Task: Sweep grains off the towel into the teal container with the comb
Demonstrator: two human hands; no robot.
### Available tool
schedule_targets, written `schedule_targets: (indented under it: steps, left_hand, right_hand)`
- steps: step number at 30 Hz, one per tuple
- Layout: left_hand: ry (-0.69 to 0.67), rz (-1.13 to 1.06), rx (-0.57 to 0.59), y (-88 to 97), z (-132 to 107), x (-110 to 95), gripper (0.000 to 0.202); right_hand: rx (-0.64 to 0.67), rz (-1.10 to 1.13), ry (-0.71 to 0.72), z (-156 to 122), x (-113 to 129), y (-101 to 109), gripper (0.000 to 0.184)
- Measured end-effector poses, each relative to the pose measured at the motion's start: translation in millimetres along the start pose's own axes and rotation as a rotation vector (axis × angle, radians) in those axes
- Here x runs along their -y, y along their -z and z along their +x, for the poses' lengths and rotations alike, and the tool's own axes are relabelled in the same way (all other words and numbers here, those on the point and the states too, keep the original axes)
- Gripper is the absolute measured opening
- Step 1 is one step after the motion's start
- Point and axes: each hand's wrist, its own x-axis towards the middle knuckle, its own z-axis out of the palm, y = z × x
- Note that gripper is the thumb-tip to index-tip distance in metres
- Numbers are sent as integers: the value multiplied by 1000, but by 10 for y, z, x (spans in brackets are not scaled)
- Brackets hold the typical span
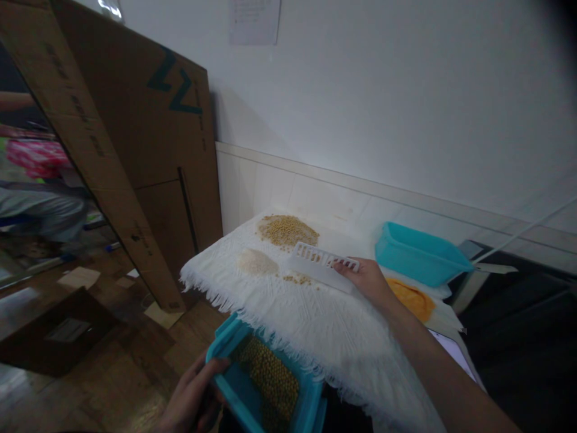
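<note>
"What could go wrong over there?"

"Starting leftmost: the left hand (196,388) pinches the near tub (246,391) by its rim, below the front edge of the cloth (315,325). I can't see what bears the tub, so a slack grip might tip its beans (274,376) out."

"And on the cloth?"

"The pale heap (256,262), toward the cloth's left end, sits close to the bean heap (291,231) behind it. A careless push could mix them. The stray beans (295,279), in front, might roll off the fringe and miss the tub."

"The scraper (318,269)?"

"Over the cloth's middle. The right hand (360,276) pinches it at one end only, so it could twist under load."

"Now count, left to right."

"One near tub, one pale heap, one bean heap, one scatter of strays, too small to number, one scraper. At the cloth's right end, one far tub (421,255), one orange rag (411,299), one phone (451,355). Tubs: two altogether."
</note>
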Motion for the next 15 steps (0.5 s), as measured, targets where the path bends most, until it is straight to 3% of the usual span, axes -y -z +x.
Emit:
schedule_targets:
  steps: [9,15]
  left_hand:
    - [5,0,-11,22,7,32,43]
    - [-3,-10,16,8,21,20,43]
  right_hand:
    - [56,-4,-31,-112,54,-33,64]
    - [17,11,-19,-141,34,-17,65]
